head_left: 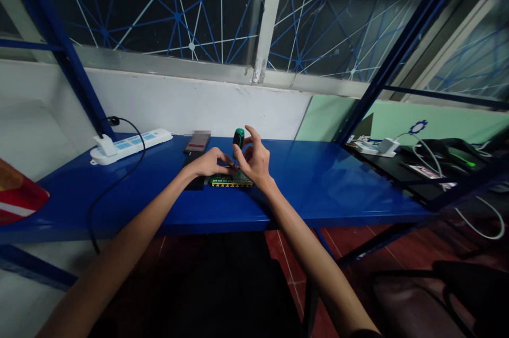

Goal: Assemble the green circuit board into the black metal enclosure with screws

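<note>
A green circuit board (231, 182) with a yellow strip along its near edge lies on the blue table (326, 184), and the person's two hands meet above it. A screwdriver (238, 137) with a green and black handle stands nearly upright over the board, its shaft pointing down; the tip is hidden by the fingers, so I cannot tell whether it touches the board. The right hand (257, 160) comes in from the right of the board and grips the lower part of the handle between thumb and curled fingers, with one finger raised away from it. The left hand (210, 163) reaches in from the left of the board, palm down, fingers bent together over the board's far side and close to the shaft; I cannot tell whether they pinch anything. Just left of the board, partly under the left forearm, lies a flat black thing (194, 187), and beyond it, farther back than the board, lies a phone (199, 140). Well to the left of the board and farther back is a white power strip (137, 143) with a white plug (105, 146) in its near end. A black cord (115, 176) runs down between the power strip and the board, over the table's front edge
</note>
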Demonstrator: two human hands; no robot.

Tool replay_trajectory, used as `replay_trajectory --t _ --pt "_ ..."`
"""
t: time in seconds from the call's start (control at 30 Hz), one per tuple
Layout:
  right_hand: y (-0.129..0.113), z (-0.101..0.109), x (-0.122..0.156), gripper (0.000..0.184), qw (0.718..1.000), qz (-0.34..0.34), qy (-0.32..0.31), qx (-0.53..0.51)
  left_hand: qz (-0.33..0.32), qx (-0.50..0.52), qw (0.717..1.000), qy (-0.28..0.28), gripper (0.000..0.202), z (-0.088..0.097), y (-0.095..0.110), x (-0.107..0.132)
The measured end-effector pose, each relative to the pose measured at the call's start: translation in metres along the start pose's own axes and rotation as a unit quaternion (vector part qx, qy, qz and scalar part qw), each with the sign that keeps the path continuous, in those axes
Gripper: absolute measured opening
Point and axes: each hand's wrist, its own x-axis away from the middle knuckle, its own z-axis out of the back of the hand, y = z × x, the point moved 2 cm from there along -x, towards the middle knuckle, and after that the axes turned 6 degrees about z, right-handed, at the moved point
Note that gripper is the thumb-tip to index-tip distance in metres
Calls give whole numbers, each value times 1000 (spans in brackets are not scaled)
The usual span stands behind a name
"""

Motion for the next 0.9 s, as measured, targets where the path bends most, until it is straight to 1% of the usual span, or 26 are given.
replay_trajectory --t 0.17,0.4,0.63,0.9 --pt "-1 1 0 50 1000 1 -9 -21 -9 0 1000 -12 22 -1 0 0" --pt "0 2 1 52 999 -19 -25 -26 -5 -4 1000 -26 23 -2 1 -1" --pt "1 3 1 53 999 -30 -29 -33 -1 -10 999 -33 21 -1 6 1" --pt "3 1 2 55 998 -25 -41 -31 0 -19 999 -31 21 -2 5 1"
